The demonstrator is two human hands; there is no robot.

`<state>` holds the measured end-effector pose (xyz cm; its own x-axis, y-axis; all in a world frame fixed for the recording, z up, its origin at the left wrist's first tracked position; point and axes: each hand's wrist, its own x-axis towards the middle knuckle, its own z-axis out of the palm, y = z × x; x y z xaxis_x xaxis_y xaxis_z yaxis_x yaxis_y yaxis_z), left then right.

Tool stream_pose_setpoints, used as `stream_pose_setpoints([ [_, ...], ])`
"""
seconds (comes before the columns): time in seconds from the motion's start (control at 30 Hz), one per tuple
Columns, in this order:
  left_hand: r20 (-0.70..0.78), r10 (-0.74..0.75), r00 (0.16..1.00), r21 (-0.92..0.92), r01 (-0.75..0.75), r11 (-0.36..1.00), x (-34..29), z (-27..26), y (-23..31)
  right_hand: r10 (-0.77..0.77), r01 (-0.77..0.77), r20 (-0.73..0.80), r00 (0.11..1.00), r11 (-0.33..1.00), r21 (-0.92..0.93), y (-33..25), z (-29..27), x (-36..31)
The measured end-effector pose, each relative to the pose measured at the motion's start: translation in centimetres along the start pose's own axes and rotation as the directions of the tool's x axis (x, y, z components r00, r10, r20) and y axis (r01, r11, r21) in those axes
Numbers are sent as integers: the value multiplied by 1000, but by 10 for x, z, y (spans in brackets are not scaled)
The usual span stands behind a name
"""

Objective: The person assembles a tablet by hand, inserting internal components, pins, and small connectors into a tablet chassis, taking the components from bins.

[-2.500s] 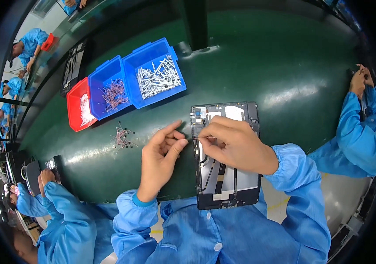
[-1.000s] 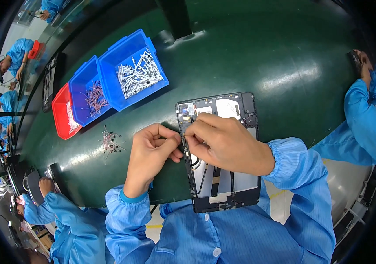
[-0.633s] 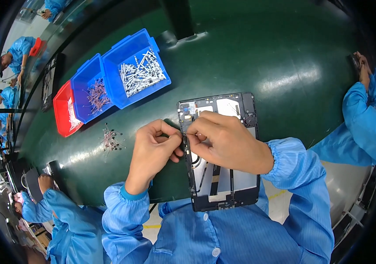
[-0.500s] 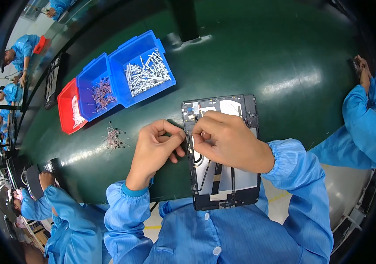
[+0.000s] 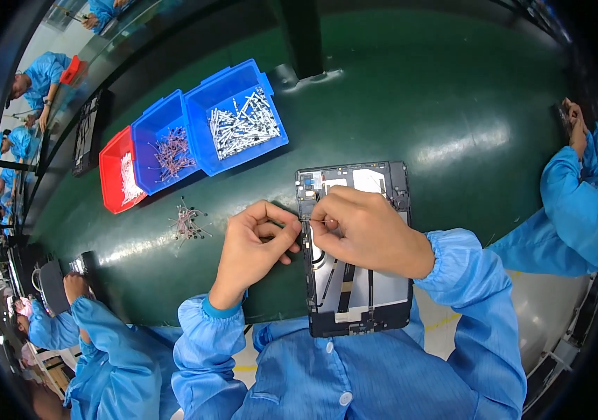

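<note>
A tablet with its back off (image 5: 376, 322) lies on the green bench in front of me, its dark frame and inner parts exposed. Over its upper left edge, my right hand (image 5: 369, 231) pinches a thin wire (image 5: 317, 221) between thumb and forefinger. My left hand (image 5: 257, 245) is closed at the wire's other end, just off the tablet's left edge. What lies inside its fingertips is too small to make out clearly. Left of that hand is a loose pile of thin wired parts (image 5: 188, 222) with small dark round ends.
Beyond the pile, two joined blue bins (image 5: 232, 70) hold white strip-like parts and reddish wired parts. A red bin (image 5: 107, 182) with white pieces adjoins them. Dark panels (image 5: 87, 133) stand at far left. Co-workers in blue sit at left (image 5: 113, 350) and right (image 5: 572, 182).
Both hands stay close together at the tablet's upper left edge, still pinching. The whole view has shifted slightly, moving bins and tablet a little down and right in the picture.
</note>
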<state>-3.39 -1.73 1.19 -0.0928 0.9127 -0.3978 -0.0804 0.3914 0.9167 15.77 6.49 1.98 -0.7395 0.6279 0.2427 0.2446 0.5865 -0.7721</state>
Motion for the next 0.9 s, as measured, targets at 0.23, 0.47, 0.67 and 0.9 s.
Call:
stream_pose_setpoints([
  [0.23,8,-10,1000,2,10,1000,1,-1,1,-36,37,-45,998,999,24,-2,2,1],
  [0.47,5,-4,1000,12,4,1000,1,-1,0,-6,6,9,1000,1000,-12,0,1,1],
  [0.67,31,15,999,38,-16,999,-2,2,-1,-12,13,-22,1000,1000,20,-1,4,-1],
  [0.9,-11,241,971,94,-239,966,-6,-1,-8,-15,34,-109,994,985,171,-5,-2,2],
])
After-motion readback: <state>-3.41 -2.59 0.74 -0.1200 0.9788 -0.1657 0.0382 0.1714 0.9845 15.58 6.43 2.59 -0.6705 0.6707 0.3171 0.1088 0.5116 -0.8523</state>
